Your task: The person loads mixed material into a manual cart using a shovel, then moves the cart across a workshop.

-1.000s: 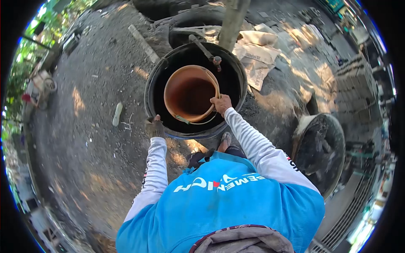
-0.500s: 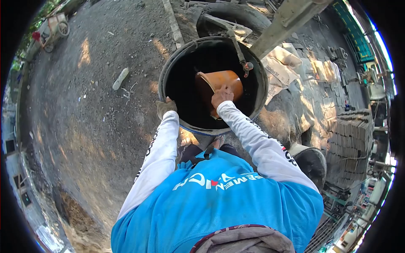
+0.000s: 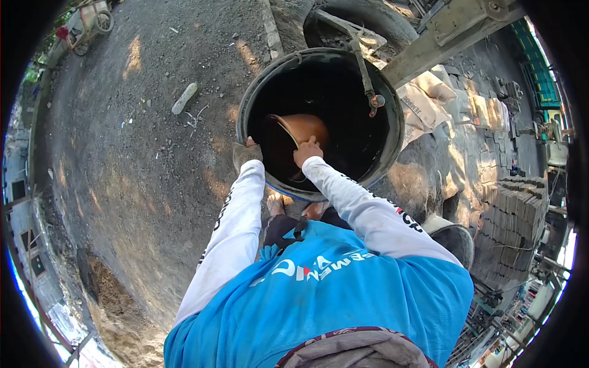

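An orange-brown bucket [image 3: 307,127] lies tilted inside a large dark drum [image 3: 399,122], its mouth facing left. My right hand [image 3: 308,151] is closed on the bucket's rim. The lower part of the bucket's mouth fades into the dark inside the drum, where the liquid level is hard to make out. At the drum's near left edge, my left hand [image 3: 247,154] grips the rim; it looks covered by a greyish glove, with a bare fingertip or thumb showing. A tap [image 3: 375,101] on a pipe hangs over the drum's far right side.
A wooden post [image 3: 451,43] slants up beyond the drum. Printed sacks [image 3: 423,104] lie to the right, with stacked flat tiles [image 3: 512,205] farther out. Beside my right arm stands a dark container [image 3: 453,240]. A cart [image 3: 89,24] is far left; a pale bottle-like object [image 3: 184,98] lies on the ground.
The bucket has moved left and lower inside the drum, and my right hand has gone with it. My left hand stays on the rim. The whole view has shifted slightly.
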{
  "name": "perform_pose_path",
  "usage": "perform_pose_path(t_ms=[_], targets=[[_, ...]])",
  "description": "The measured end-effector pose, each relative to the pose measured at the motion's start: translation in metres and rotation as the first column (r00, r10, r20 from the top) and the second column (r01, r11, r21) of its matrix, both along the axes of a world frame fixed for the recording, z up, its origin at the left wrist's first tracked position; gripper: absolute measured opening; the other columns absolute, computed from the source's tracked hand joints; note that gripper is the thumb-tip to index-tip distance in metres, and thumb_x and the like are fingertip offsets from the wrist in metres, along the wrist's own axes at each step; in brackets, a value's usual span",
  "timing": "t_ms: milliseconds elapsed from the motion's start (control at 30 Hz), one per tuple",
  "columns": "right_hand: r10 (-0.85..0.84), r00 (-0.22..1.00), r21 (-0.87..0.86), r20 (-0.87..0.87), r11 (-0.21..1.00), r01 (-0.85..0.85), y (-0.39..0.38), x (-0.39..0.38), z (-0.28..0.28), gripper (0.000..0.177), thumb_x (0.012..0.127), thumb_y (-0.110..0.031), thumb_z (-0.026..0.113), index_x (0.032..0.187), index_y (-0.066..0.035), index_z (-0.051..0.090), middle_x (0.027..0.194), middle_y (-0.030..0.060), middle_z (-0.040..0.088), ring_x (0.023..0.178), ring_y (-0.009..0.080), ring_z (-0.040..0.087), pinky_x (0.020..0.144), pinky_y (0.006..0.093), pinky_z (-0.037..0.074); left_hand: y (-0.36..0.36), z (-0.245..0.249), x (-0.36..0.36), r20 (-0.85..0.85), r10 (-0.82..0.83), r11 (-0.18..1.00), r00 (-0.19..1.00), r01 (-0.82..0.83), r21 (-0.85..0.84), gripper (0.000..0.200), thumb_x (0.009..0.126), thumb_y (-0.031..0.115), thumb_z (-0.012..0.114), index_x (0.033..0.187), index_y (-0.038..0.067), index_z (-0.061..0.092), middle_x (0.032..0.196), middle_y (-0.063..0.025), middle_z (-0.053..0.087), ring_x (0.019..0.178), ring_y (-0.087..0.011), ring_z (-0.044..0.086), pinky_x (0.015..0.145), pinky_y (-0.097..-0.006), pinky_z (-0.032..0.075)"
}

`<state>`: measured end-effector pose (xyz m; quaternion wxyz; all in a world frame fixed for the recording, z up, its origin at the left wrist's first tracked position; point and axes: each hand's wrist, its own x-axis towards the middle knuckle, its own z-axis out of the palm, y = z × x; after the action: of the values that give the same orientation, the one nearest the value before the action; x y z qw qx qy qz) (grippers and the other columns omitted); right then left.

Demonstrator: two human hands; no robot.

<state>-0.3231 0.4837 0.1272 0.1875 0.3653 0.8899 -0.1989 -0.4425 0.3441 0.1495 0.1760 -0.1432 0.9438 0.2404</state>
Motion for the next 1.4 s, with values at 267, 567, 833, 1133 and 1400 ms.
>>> perform_pose_path(t_ms=[267,567,833,1133,1400], targets=[[-0.36,0.915,-0.298,-0.181,0.907,0.298,0.058,0.019,-0.048,0.038,0.075,-0.029,0.06,0.088,0.006,0.068,0.091,0.0262,0.065,0.089,0.0377,0.063,0.085,0.0386,0.05,0.005,0.012,0.005,-0.035,-0.012,1.0,0.999,0.012,-0.007,0.064,0.085,0.045,0.055,0.124,-0.005,0.047,0.118,-0.0274,0.055,0.112,-0.0393,0.054,0.095,-0.0436,0.042],[-0.92,0.358,-0.754,-0.157,0.346,0.559,0.06,0.093,0.041,0.024,0.069,-0.01,0.066,0.084,0.008,0.067,0.074,0.0139,0.066,0.062,0.0211,0.063,0.059,0.0336,0.05,-0.001,-0.019,0.003,-0.169,-0.031,0.999,0.985,0.032,0.002,0.057,0.084,0.042,0.057,0.118,-0.004,0.052,0.115,-0.029,0.057,0.11,-0.0412,0.054,0.093,-0.0445,0.042],[-0.962,-0.154,-0.95,-0.227,0.184,0.25,0.026,0.215,0.163,0.011,0.072,-0.005,0.067,0.074,0.006,0.065,0.066,0.0095,0.06,0.055,0.0192,0.058,0.05,0.0315,0.048,-0.009,-0.014,-0.002,0.049,-0.147,0.976,0.988,0.137,0.167,0.057,0.079,0.039,0.066,0.107,-0.01,0.057,0.1,-0.025,0.065,0.085,-0.0318,0.064,0.074,-0.0412,0.05],[-0.776,-0.619,-0.986,-0.12,0.165,-0.016,-0.049,0.426,0.234,0.01,0.073,-0.003,0.066,0.08,0.004,0.064,0.071,0.0082,0.062,0.062,0.0184,0.061,0.058,0.031,0.052,-0.036,-0.037,0.013,0.064,-0.155,0.975,0.986,0.143,0.168,0.038,0.084,0.043,0.06,0.091,0.006,0.067,0.09,-0.01,0.068,0.076,-0.0222,0.063,0.066,-0.0361,0.05],[-0.641,-0.682,-0.876,-0.353,-0.029,0.481,-0.126,0.664,0.185,0.013,0.073,-0.008,0.066,0.078,0.004,0.065,0.068,0.0054,0.06,0.06,0.0136,0.056,0.055,0.0288,0.046,-0.074,-0.068,0.16,0.343,-0.353,0.933,0.87,0.353,0.064,0.039,0.085,0.042,0.059,0.093,0.005,0.066,0.088,-0.0114,0.068,0.075,-0.0235,0.063,0.064,-0.0376,0.05]])
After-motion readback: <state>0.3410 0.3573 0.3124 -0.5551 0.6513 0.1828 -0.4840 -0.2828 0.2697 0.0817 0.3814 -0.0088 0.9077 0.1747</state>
